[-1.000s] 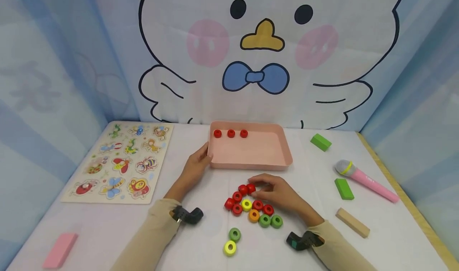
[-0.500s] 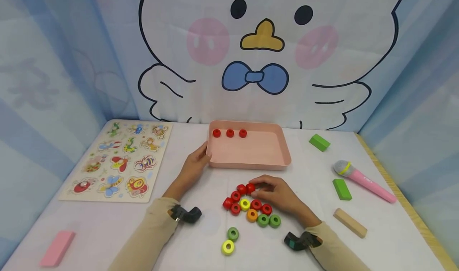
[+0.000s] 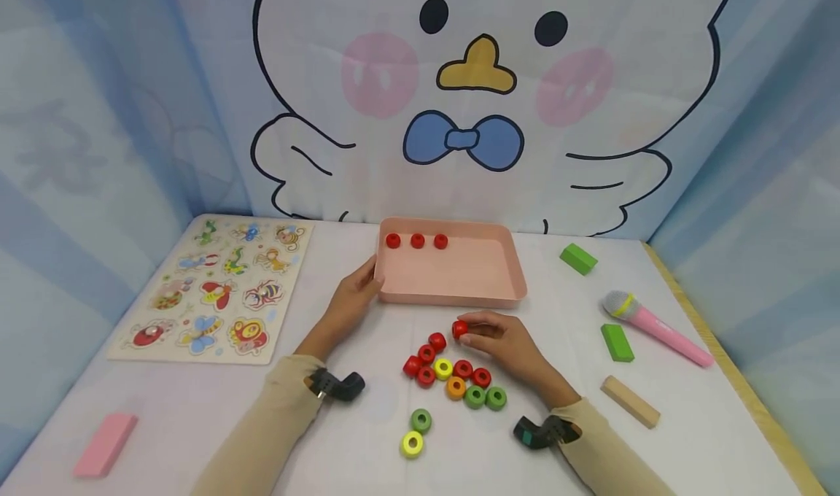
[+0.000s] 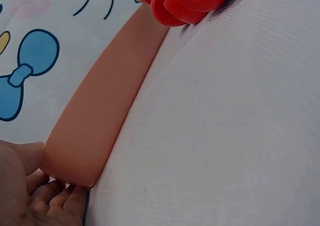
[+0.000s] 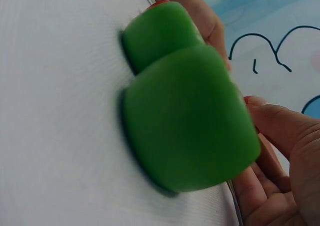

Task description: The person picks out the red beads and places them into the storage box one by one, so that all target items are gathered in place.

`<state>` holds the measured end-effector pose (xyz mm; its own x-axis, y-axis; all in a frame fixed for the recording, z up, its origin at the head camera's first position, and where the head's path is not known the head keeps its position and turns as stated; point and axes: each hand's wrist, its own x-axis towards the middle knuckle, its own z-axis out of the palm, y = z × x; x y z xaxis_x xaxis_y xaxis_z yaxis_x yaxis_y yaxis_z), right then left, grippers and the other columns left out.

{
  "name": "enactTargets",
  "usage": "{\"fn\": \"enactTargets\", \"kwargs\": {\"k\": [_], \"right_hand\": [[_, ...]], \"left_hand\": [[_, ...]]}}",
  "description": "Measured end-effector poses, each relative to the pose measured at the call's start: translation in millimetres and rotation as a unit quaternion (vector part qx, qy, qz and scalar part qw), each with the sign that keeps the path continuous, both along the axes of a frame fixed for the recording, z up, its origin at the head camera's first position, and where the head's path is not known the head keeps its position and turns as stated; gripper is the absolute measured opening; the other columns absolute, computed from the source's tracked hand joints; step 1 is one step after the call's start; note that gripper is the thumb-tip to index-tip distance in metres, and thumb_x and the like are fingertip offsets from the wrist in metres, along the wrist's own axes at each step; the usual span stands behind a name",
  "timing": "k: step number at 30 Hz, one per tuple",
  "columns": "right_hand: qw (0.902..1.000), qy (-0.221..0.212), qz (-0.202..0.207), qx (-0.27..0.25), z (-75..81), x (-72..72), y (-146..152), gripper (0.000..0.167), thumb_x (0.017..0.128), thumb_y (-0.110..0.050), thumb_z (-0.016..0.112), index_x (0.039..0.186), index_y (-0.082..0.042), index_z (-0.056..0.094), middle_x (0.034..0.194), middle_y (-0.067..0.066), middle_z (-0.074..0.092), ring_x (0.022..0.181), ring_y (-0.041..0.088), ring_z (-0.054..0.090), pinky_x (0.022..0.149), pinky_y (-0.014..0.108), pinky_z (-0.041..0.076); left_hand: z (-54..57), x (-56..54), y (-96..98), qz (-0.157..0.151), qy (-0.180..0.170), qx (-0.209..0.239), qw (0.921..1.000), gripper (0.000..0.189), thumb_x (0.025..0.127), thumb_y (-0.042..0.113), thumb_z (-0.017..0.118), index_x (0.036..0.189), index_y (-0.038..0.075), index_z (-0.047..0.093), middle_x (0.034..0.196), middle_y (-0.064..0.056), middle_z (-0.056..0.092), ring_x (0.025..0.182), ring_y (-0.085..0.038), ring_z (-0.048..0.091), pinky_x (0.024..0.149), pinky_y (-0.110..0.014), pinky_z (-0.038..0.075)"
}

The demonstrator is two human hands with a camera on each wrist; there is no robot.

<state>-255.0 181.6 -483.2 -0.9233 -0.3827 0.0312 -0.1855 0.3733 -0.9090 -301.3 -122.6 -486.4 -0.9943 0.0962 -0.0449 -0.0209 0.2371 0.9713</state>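
Observation:
My right hand (image 3: pixel 508 343) pinches a red bead (image 3: pixel 459 329) between thumb and fingertips, just in front of the pink tray (image 3: pixel 453 298). In the right wrist view, large green beads (image 5: pixel 190 121) hide most of that pinched bead. At the tray's left side, my left hand (image 3: pixel 351 297) grips the edge, with the thumb at the rim and the fingers curled against the corner in the left wrist view. Three red beads (image 3: pixel 417 241) stand in a row along the tray's back. Below the right hand lies a loose group of red, yellow, orange and green beads (image 3: pixel 456 387).
A puzzle board with insect pictures (image 3: pixel 213 292) lies on the left, a pink block (image 3: pixel 106 445) nearer the front. On the right are green blocks (image 3: pixel 617 343), a pink toy microphone (image 3: pixel 659 328) and a wooden block (image 3: pixel 630 401). A printed curtain (image 3: pixel 315 190) hangs behind the table.
My right hand has drawn one red bead away from the group, slightly up towards the tray. The left hand keeps its grip on the tray. The whole view has shifted slightly.

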Motion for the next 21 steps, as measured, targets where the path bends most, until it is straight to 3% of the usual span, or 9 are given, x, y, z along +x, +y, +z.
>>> {"fn": "enactTargets", "kwargs": {"k": [6,11,15,21], "right_hand": [[0.9998,0.015,-0.003,0.012,18.3,-13.0,5.2,0.039,0.088,-0.027,0.076,0.123,-0.011,0.069,0.117,0.005,0.067,0.104,0.021,0.064,0.088,0.027,0.053],[0.9978,0.039,-0.035,0.042,50.3,-26.0,15.0,0.039,0.091,-0.022,0.073,0.127,-0.009,0.067,0.124,0.008,0.064,0.11,0.025,0.06,0.093,0.033,0.053],[0.9933,0.05,-0.05,0.091,70.9,-54.9,16.8,0.042,0.092,-0.027,0.072,0.131,-0.011,0.065,0.127,0.009,0.062,0.113,0.028,0.058,0.095,0.042,0.052],[0.9861,0.043,-0.069,0.145,66.5,-109.0,6.1,0.045,0.092,-0.026,0.072,0.134,-0.012,0.062,0.124,0.009,0.062,0.112,0.028,0.059,0.094,0.039,0.053]], "left_hand": [[7.8,-6.9,-2.0,0.005,0.005,0.01,0.9999,0.058,0.105,0.025,0.049,0.157,0.018,0.026,0.16,0.002,0.025,0.146,-0.013,0.021,0.117,-0.035,0.022],[11.7,-9.5,-1.4,-0.003,0.007,0.019,0.9998,0.058,0.105,0.026,0.049,0.157,0.017,0.026,0.159,0.002,0.026,0.146,-0.013,0.021,0.117,-0.034,0.022],[10.6,-7.5,-1.4,-0.002,0.007,0.012,0.9999,0.058,0.104,0.026,0.049,0.157,0.016,0.026,0.159,0.0,0.026,0.146,-0.016,0.021,0.117,-0.035,0.021],[-0.5,1.6,0.6,-0.004,-0.001,0.011,0.9999,0.059,0.104,0.027,0.049,0.157,0.015,0.025,0.16,-0.001,0.025,0.146,-0.018,0.02,0.117,-0.037,0.021]]}}
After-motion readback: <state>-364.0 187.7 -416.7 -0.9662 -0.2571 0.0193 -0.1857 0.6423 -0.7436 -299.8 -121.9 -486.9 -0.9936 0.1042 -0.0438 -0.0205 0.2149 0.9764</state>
